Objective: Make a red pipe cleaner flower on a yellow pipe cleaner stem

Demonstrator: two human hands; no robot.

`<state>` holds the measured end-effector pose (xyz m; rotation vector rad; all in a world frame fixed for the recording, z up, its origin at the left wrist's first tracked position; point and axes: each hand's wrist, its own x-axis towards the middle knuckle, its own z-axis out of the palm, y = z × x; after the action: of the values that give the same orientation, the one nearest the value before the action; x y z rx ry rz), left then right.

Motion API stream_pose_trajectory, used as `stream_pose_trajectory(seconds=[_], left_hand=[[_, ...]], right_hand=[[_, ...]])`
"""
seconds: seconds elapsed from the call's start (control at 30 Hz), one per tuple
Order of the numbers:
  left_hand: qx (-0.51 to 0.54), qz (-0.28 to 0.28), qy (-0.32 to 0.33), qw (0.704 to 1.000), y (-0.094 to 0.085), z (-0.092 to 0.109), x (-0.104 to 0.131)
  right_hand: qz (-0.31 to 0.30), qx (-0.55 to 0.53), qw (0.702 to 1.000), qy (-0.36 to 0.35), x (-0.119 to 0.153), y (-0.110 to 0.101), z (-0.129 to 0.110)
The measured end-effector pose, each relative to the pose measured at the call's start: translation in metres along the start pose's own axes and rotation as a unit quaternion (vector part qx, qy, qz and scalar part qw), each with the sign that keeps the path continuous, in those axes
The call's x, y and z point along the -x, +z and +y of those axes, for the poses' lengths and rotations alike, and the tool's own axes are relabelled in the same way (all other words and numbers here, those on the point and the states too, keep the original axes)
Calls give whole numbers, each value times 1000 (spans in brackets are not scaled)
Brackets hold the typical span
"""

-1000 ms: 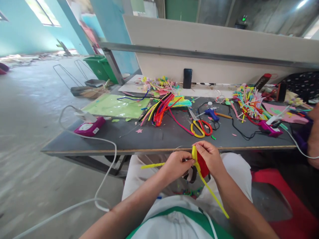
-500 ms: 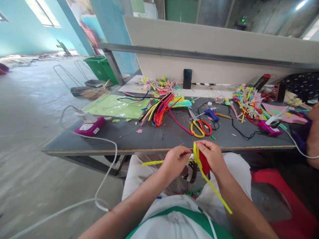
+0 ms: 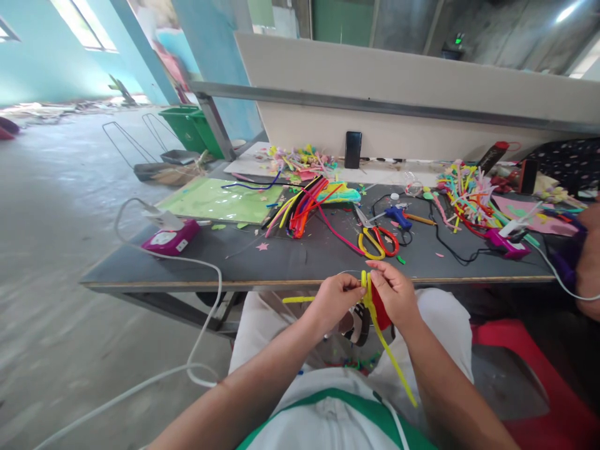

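Over my lap, just off the table's front edge, both hands grip a yellow pipe cleaner (image 3: 391, 356) bent into upright loops. My left hand (image 3: 336, 301) is closed, thumb and finger pinching the loops' left side; one straight yellow end sticks out to its left. My right hand (image 3: 394, 294) is closed on the loops from the right. A flat red piece (image 3: 381, 309) sits behind the yellow loops, partly hidden by my right fingers. The other yellow end hangs down to the right. Scissors (image 3: 372, 240) with yellow and red handles lie on the table beyond my hands.
On the table (image 3: 262, 265) are a bundle of coloured pipe cleaners (image 3: 304, 209), a blue glue gun (image 3: 398, 215), a phone (image 3: 353, 150) and two purple power sockets (image 3: 171, 237). A white cable (image 3: 206, 325) hangs at left. Another person's arm (image 3: 588, 256) shows at right.
My left hand has moved right and now pinches the yellow loops. The hanging yellow end has swung left, and the left end sticks out less.
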<state>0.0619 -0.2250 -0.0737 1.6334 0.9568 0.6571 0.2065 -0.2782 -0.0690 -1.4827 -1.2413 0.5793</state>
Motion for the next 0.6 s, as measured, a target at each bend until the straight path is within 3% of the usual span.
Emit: stream_pose_trajectory(seconds=[0.13, 0.4, 0.5, 0.6], left_hand=[[-38, -9, -5, 999, 1, 9, 5], [-115, -27, 70, 991, 0, 8, 3], [-120, -36, 69, 990, -9, 11, 5], [-101, 19, 83, 991, -28, 16, 4]], right_hand=[[-3, 22, 1000, -3, 1, 1, -1], [-39, 50, 998, -8, -4, 3, 7], [-61, 51, 997, 9, -8, 0, 10], [-87, 39, 995, 16, -12, -4, 6]])
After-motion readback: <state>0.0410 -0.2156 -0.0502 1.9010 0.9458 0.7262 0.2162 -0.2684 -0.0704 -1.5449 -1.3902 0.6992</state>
